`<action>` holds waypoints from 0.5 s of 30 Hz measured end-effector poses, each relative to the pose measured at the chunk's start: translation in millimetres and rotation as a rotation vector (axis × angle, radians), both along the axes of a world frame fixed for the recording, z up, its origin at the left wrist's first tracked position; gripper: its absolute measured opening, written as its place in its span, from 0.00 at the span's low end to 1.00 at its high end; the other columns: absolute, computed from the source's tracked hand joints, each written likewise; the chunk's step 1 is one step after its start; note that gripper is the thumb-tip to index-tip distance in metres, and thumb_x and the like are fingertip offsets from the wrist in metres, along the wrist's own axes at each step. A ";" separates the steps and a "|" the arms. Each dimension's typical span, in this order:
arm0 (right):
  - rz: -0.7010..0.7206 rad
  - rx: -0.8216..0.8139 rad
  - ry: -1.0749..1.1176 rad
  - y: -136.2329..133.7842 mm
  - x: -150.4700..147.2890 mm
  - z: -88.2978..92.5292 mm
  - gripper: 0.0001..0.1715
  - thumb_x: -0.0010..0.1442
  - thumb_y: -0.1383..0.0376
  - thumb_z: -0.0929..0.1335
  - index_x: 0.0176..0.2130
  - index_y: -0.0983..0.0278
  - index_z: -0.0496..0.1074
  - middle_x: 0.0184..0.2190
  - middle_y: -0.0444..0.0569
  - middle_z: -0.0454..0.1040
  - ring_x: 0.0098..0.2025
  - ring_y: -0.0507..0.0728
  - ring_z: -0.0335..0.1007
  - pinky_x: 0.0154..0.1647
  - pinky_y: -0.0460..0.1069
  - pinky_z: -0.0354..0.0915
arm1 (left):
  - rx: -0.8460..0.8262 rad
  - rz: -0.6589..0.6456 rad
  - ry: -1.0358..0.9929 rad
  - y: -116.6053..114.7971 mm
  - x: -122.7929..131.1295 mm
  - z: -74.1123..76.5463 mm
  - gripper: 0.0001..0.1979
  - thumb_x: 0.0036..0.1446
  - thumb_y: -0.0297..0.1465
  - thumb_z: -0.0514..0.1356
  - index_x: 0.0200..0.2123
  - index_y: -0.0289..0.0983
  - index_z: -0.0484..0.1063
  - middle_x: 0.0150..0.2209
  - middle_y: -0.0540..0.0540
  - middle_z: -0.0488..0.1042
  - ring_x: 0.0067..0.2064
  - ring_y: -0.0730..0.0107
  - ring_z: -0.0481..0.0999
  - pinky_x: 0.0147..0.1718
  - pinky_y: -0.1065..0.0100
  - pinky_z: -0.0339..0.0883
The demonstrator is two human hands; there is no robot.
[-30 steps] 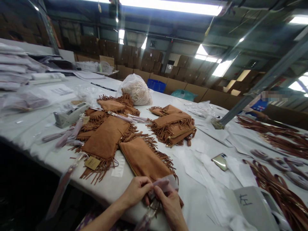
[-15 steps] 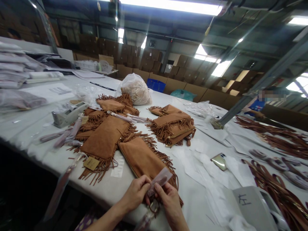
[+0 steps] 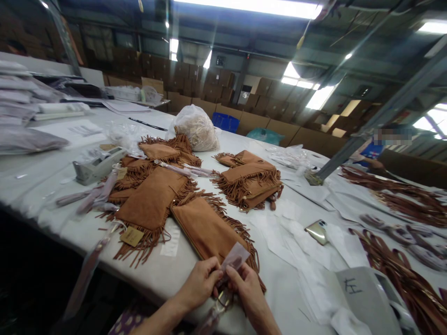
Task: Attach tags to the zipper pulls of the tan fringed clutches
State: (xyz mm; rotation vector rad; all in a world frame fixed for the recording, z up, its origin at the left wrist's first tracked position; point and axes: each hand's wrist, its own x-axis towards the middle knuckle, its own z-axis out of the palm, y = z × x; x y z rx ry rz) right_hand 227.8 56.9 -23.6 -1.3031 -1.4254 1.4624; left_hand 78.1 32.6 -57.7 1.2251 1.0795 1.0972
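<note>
At the table's near edge, my left hand [image 3: 200, 284] and my right hand [image 3: 247, 286] meet with thumbs and fingers pinched on a small translucent wrapping sheet [image 3: 238, 253]. Something dark shows through the sheet, and the fingers partly hide it. Just below hangs a metal ring [image 3: 223, 298] with a plastic-wrapped strap [image 3: 208, 321] running off the edge. Behind my fingers lies a brown fringed pouch [image 3: 206, 225], zipper side toward the left. Another fringed pouch [image 3: 150, 195] with a tan tag [image 3: 132, 236] rests to its left.
More fringed pouches [image 3: 251, 179] lie farther back. A grey tape dispenser [image 3: 99, 165] stands left, another dispenser [image 3: 366, 298] at right. A phone [image 3: 317, 231], white tissue sheets, and brown straps [image 3: 401, 279] lie to the right. A filled plastic bag [image 3: 195, 128] sits behind. A person stands at far right.
My left fingers have shifted slightly right along the sheet, closer to my right thumb. Both hands keep their pinch, and the pouches stay where they were.
</note>
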 end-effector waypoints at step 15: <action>-0.089 -0.039 0.053 -1.9 0.8 -2.0 0.23 0.48 0.48 0.72 0.24 0.65 0.69 0.14 0.40 0.65 0.16 0.48 0.55 0.18 0.44 0.51 | -0.031 0.058 -0.178 -0.7 9.3 7.8 0.11 0.53 0.36 0.61 0.27 0.35 0.65 0.21 0.52 0.70 0.20 0.78 0.60 0.19 0.76 0.53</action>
